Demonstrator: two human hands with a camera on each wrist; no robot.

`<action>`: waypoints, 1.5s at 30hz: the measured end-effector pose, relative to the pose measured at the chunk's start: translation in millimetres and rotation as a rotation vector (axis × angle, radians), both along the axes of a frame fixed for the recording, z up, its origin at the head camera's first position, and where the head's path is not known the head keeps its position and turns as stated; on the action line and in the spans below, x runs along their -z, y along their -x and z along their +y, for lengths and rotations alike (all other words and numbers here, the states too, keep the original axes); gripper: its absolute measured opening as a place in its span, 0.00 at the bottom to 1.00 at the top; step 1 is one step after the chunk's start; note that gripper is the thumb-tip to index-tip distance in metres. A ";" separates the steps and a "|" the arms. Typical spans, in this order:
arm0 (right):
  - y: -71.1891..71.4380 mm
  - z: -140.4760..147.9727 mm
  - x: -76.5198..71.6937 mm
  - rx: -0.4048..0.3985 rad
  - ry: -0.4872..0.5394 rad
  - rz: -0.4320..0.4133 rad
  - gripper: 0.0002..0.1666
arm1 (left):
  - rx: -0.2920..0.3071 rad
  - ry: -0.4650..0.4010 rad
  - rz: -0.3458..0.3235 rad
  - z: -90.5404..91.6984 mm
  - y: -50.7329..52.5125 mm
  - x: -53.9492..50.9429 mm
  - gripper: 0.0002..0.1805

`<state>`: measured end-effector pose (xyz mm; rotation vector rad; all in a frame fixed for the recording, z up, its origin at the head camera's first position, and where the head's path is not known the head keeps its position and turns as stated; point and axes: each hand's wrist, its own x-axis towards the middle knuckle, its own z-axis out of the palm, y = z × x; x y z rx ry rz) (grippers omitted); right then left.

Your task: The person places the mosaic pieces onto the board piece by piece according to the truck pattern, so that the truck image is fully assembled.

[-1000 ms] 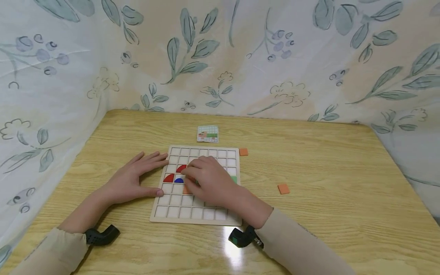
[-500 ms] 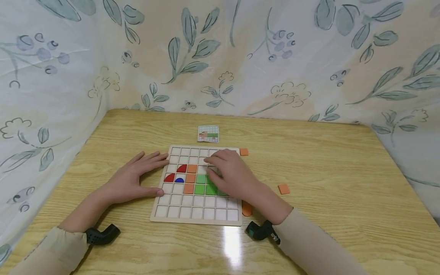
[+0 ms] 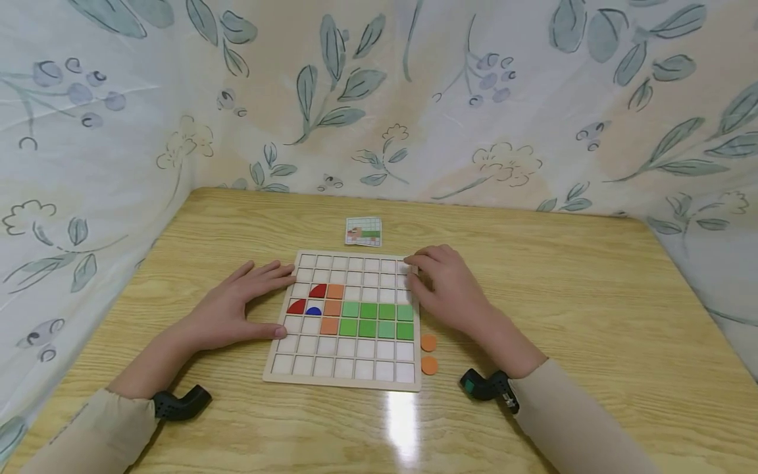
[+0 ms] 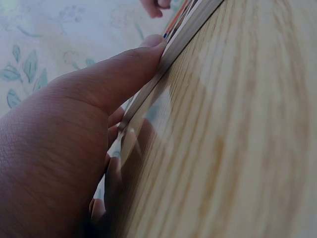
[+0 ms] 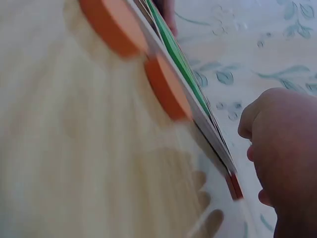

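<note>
A wooden grid board [image 3: 341, 383] lies on the table, with red quarter-circles [image 3: 297, 307], a blue half-circle [image 3: 314, 311], orange squares [image 3: 329, 326] and green squares [image 3: 367, 328] in its cells. My left hand [image 3: 231, 306] is spread along the board's left edge, thumb [image 4: 133, 67] and fingertips touching the frame. Above the board's upper right edge hovers my right hand [image 3: 450, 289], its fingers loosely bent and nothing visible between them. Below it in the right wrist view, an orange square [image 5: 234, 187] sits by the board's corner; the head view hides it.
Two orange discs [image 3: 429, 343] lie just right of the board's lower right edge. A small printed card [image 3: 364, 232] with a coloured grid picture lies behind the board. Patterned cloth [image 3: 379, 99] rises at the table's back and sides.
My right hand has moved right from over the board's middle to its upper right edge, uncovering the orange and green squares and both discs. The left hand stays at the left edge.
</note>
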<state>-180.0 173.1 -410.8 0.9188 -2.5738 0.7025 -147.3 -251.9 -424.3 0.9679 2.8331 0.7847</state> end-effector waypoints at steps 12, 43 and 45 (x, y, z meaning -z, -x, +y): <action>13.5 24.3 3.0 0.062 0.008 -0.026 0.16 | -0.001 0.005 -0.019 2.5 0.1 -4.0 0.51; 16.6 25.5 5.1 0.103 0.043 -0.078 0.11 | -0.003 0.005 -0.035 2.7 0.9 -5.8 0.51; 16.5 25.3 5.4 0.106 0.056 -0.073 0.11 | -0.001 0.004 -0.035 2.6 0.8 -6.3 0.51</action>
